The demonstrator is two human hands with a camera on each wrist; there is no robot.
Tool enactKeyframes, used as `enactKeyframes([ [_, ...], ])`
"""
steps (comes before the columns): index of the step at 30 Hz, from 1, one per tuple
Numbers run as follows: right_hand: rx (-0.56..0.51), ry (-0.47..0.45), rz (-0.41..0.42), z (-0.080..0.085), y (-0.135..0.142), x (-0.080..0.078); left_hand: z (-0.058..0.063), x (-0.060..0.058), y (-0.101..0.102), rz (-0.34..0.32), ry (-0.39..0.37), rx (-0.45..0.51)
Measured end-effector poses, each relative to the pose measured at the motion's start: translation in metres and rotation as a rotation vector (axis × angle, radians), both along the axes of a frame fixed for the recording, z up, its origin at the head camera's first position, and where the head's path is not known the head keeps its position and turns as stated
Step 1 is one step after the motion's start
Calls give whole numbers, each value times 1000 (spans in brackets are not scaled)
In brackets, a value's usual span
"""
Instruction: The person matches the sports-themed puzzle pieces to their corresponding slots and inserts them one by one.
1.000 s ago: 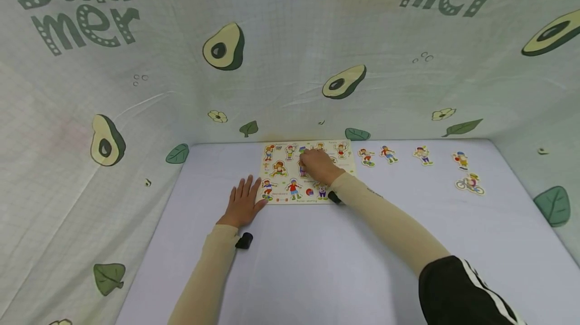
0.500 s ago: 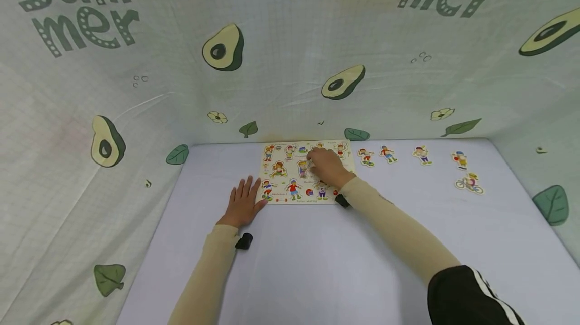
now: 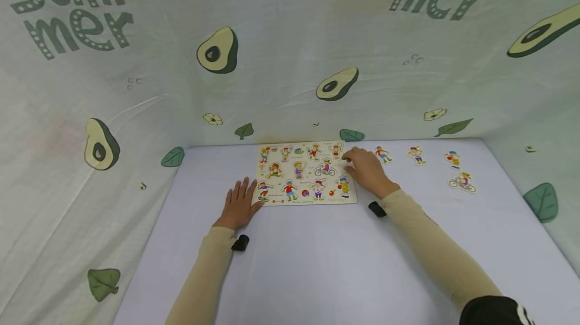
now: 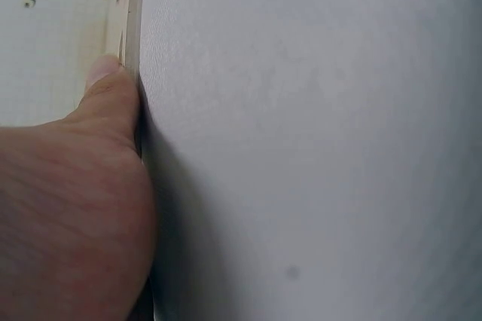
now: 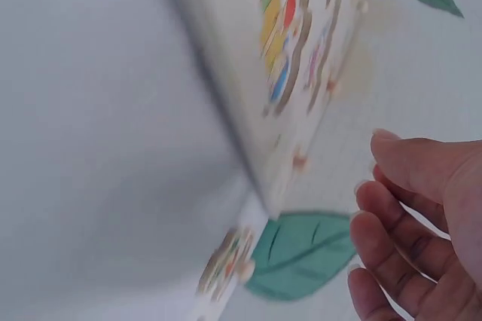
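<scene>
Puzzle board (image 3: 287, 170): lay flat on the table (image 3: 308, 264), touched at its near left corner by the straight-fingered left hand (image 3: 238, 207), just beside the loosely curled, empty right hand (image 3: 369, 172).

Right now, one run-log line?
left hand: touches left edge of puzzle board | right hand: empty, near right edge | loose pieces: right of board

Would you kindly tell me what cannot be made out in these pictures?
Head view: most captions on the board, too small to read.
Head view: whatever lies beneath the right hand, which covers it.
Left wrist view: most of the left hand, cut off by the left edge.
Right wrist view: the cutout near the board, its picture blurred.
</scene>
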State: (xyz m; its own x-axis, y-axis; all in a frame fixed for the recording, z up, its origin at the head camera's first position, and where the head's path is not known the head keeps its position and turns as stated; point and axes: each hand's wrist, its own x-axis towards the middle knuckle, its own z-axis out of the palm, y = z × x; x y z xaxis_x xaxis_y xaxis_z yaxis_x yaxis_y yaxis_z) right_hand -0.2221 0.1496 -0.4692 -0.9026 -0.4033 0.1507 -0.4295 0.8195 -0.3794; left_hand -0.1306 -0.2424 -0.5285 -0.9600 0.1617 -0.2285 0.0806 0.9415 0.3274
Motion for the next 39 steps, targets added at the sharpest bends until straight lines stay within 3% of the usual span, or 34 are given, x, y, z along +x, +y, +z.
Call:
enactKeyframes([
  [9, 16, 59, -108, 4, 61, 16, 2, 1, 1, 1, 1, 8],
  [18, 29, 116, -173, -3, 122, 27, 5, 2, 1, 2, -11, 5],
  [28, 31, 92, -257, -14, 184, 37, 6, 3, 2, 4, -17, 17],
  [39, 89, -23, -390, -16, 232, 41, 5, 3, 1, -3, -9, 23],
])
